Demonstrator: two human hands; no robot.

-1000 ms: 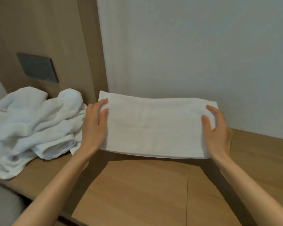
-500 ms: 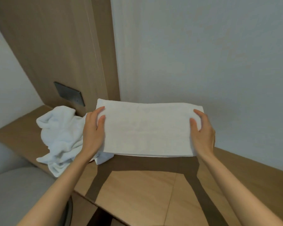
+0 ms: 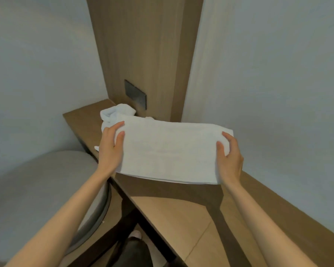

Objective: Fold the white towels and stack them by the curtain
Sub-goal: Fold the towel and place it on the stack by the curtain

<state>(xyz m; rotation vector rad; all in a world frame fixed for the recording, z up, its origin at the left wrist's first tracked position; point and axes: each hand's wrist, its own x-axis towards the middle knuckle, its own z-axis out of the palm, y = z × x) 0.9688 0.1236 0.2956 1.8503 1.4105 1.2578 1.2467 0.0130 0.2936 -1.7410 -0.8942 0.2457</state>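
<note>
Folded towel (image 3: 170, 153) shifted left, now overlapping crumpled pile (image 3: 115, 111) (mostly hidden); left hand (image 3: 110, 149), right hand (image 3: 229, 160) grip ends.

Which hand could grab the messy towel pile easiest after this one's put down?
Probably the left hand. It grips the folded towel at the end just beside the crumpled pile; the right hand grips the far end, toward the curtain.

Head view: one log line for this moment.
folded white towel: held above wooden counter | left hand: grips left end | right hand: grips right end | crumpled towels: behind it, unfolded
</note>
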